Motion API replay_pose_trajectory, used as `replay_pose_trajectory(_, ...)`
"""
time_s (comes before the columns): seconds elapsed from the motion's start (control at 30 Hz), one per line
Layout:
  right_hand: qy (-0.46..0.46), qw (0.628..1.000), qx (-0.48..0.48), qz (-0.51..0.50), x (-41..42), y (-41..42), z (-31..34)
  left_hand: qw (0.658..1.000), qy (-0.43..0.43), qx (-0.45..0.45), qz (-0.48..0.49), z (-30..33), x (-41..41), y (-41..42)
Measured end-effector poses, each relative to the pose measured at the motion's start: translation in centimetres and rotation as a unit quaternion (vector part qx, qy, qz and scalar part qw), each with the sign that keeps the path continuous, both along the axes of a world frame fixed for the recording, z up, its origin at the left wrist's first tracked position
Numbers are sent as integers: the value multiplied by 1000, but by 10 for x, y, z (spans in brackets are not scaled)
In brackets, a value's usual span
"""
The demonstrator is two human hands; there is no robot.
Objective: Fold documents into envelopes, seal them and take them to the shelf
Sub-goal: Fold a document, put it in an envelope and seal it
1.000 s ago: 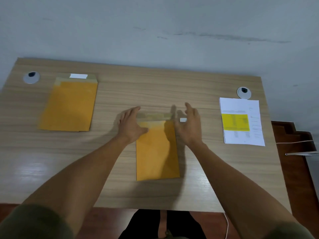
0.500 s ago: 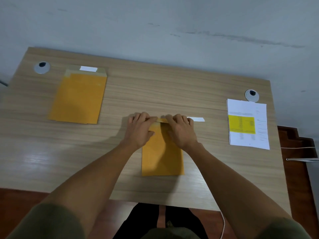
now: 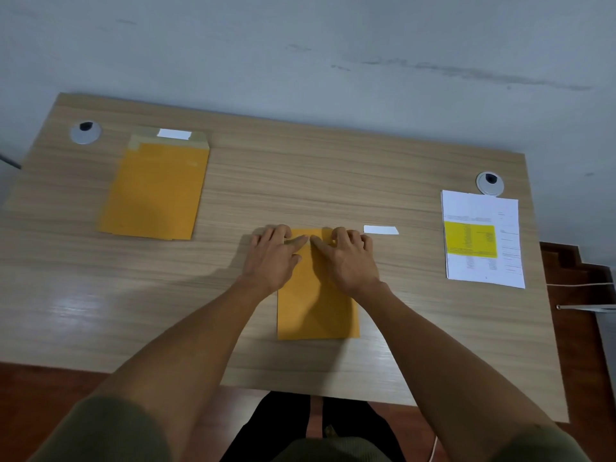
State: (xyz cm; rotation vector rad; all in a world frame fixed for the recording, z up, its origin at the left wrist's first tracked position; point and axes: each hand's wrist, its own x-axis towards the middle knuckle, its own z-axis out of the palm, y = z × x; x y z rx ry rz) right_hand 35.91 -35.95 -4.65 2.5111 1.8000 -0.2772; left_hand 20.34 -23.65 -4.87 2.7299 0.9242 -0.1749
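1. Pressed flat onto the top edge of a mustard-yellow paper envelope [image 3: 316,301] – left hand [image 3: 271,258] and right hand [image 3: 348,260], side by side, index fingertips nearly meeting over the folded-down flap.
2. Left fingers [image 3: 295,241] extended and slightly bent, laid on the flap; right fingers [image 3: 320,245] likewise, knuckles raised, nothing pinched.
3. Lying lengthwise at the middle of the desk [image 3: 300,181], near its front half: that envelope, a smooth matte rectangle with crisp corners, lower part shaded by the forearms.
4. Just right of the right hand, apart from it: a small white paper strip [image 3: 380,230], flat, narrow and oblong.
5. At the far left: a stack of larger yellow envelopes [image 3: 156,191], flaps open and paler – a second white strip [image 3: 174,134] resting on the top flap.
6. At the right edge: a stack of white printed documents [image 3: 483,240], thin sheets squared up, with a bright yellow block on the top page.
7. Pale wood-grain laminate on the desk, glossy at the near left; two round grey cable grommets [image 3: 85,132] at the far corners.
8. Behind, a plain grey wall [image 3: 300,55] with faint scuff marks; reddish-brown floor [image 3: 580,278] to the right.
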Motion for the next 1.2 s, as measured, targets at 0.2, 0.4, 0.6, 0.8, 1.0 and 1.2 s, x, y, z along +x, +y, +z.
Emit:
replay_pose_trajectory(0.2,21,1000,-2,-13,1,-4,-1,1000,18,4,-12,0,-3,0)
replay_pose_trajectory(0.4,48,998,3,-38,2,-7,-3,999,13,31,-17,-7,-10,-6)
replay_pose_trajectory(0.6,91,993,-17,-68,-5,-2,-1,997,14,-69,19,-4,-9,-7)
replay_pose_trajectory(0.8,144,968,47,-199,-21,-19,10,951,-175,-207,151,-4,-23,-14)
replay_pose_trajectory(1.0,180,908,42,-377,-37,-40,18,892,-110,-240,367,6,-32,-37)
replay_pose_trajectory(1.2,292,824,65,-480,-48,-51,9,819,-150,-340,436,3,-39,-49)
